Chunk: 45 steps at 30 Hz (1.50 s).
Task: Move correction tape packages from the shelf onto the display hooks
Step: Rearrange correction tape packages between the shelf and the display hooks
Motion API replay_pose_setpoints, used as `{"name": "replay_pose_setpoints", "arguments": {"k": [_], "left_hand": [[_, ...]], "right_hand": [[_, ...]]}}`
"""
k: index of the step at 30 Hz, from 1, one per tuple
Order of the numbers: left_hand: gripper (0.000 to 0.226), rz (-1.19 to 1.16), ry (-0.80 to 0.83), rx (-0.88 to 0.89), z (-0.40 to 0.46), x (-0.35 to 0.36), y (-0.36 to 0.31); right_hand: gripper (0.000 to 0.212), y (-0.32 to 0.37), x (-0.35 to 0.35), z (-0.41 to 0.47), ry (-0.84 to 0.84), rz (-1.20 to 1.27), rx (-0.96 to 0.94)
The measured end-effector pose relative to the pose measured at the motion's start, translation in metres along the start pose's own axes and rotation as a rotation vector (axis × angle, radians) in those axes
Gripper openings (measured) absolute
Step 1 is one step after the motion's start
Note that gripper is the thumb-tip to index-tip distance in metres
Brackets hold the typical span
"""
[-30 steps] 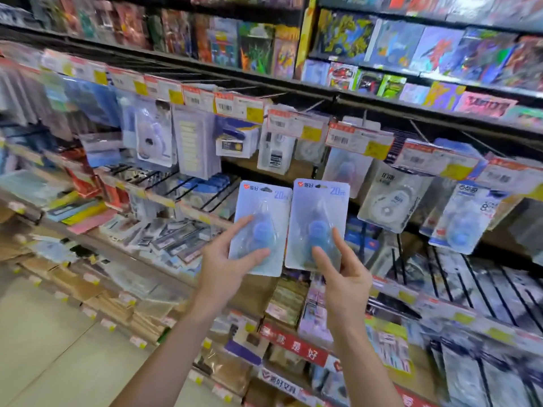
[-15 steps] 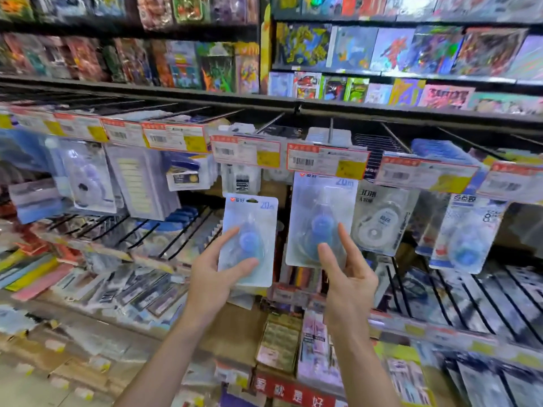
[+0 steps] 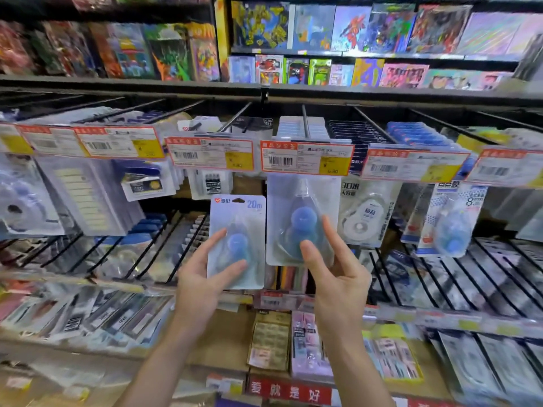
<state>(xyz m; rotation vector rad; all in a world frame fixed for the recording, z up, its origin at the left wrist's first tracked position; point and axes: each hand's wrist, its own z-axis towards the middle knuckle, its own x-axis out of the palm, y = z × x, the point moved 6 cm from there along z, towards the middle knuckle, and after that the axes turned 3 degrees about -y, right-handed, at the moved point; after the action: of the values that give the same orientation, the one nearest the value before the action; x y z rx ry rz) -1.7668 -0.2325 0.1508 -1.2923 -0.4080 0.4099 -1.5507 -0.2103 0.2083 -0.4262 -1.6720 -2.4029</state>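
The left hand point(image 3: 202, 277) pinches a blue correction tape card point(image 3: 237, 242) marked "20m" between thumb and fingers, below the price tags. The right hand point(image 3: 338, 277) grips a second card point(image 3: 302, 221), raised so its top sits behind a price tag point(image 3: 305, 158) reading "6.80", under a black hook point(image 3: 305, 121).

One head view — close, facing forward at the display hooks point(image 3: 305, 124).
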Motion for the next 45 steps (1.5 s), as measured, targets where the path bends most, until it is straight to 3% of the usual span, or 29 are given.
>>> {"name": "replay_pose_setpoints", "arguments": {"k": [22,45], "left_hand": [[0.066,0.026,0.152,0.01,0.022,0.013,-0.019],[0.062,0.06,0.12,0.045,0.028,0.012,-0.022]], "right_hand": [[0.042,0.034,0.015,-0.012,-0.079,-0.091,-0.02],[0.038,0.033,0.015,-0.013,-0.064,-0.094,0.0]]}}
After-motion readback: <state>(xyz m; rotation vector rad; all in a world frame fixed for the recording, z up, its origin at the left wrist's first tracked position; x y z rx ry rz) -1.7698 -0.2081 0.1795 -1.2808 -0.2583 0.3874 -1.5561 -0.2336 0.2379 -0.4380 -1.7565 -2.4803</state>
